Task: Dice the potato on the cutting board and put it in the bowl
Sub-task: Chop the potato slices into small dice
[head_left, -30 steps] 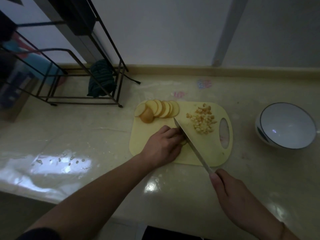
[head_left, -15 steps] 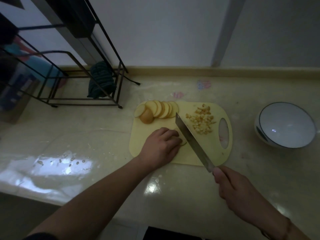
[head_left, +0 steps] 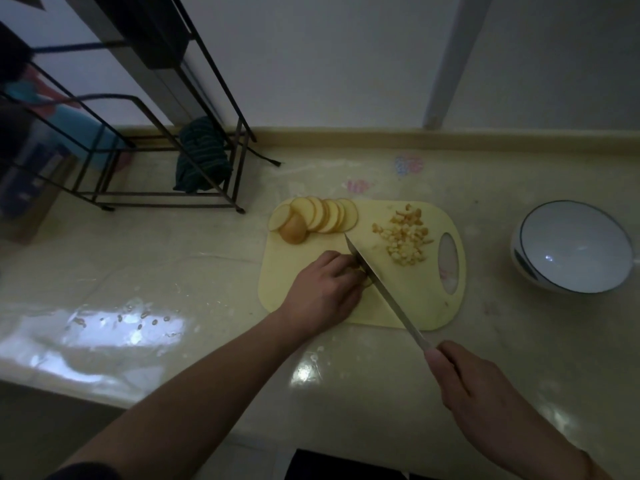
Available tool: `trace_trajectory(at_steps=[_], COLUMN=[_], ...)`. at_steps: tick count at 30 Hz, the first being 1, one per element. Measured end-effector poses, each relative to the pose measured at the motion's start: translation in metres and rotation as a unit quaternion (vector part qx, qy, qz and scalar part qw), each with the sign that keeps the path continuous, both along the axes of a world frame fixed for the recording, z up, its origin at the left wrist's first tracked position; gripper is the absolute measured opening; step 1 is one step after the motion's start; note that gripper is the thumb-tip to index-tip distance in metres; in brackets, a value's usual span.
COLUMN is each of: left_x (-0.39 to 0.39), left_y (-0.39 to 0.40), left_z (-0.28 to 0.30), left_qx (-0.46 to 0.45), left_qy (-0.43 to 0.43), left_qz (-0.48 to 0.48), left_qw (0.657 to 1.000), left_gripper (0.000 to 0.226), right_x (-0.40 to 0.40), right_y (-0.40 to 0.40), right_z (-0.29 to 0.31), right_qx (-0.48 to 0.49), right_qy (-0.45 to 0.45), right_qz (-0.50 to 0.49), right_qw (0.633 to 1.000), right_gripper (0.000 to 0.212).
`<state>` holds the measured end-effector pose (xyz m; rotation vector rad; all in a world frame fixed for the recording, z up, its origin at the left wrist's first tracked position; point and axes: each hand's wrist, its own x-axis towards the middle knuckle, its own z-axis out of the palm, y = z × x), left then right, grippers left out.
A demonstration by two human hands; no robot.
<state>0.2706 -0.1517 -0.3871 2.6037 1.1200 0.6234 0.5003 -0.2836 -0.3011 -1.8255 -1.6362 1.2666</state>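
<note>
Head cam looks down at a pale, shiny surface (head_left: 346,382) in pretty dim light. The left hand (head_left: 323,292) sits on the yellow cutting board (head_left: 415,299), fingers curled down and pinning a small bit of potato (head_left: 367,283) right up against the knife (head_left: 384,289). Most of that piece is hidden under the fingers, so only a sliver of it peeks out beside the blade. The right hand (head_left: 481,389) is wrapped tight around the knife handle, off the near edge of the board, with the blade running diagonally up and left across the board and its edge down by the left fingertips.

On the far left corner of the board there's a fanned row of potato slices (head_left: 323,215), with the skin-on end piece leaning in front of them. To the right of the blade is a little pile of diced potato (head_left: 405,242), next to the board's oval handle hole.

The bowl (head_left: 571,247) is white with a dark rim, sitting on the surface well to the right of the board, tilted a bit toward the camera. Back left there's a black wire rack (head_left: 166,140) with a dark striped cloth (head_left: 202,155) hanging on it, against the wall.
</note>
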Motion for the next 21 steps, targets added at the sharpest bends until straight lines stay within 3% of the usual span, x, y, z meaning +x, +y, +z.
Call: trace_trajectory(at_steps=[21], left_x=[0.001], left_y=[-0.006], left_z=[0.001], left_qx=[0.013], left_qy=[-0.002], left_qz=[0.019], left_qw=[1.0], left_gripper=[0.021], right_x=[-0.006], right_y=[0.034], right_z=[-0.009], right_qx=[-0.02], right_qy=[-0.024], right_qz=[0.029], right_qw=[0.999], right_gripper=[0.045])
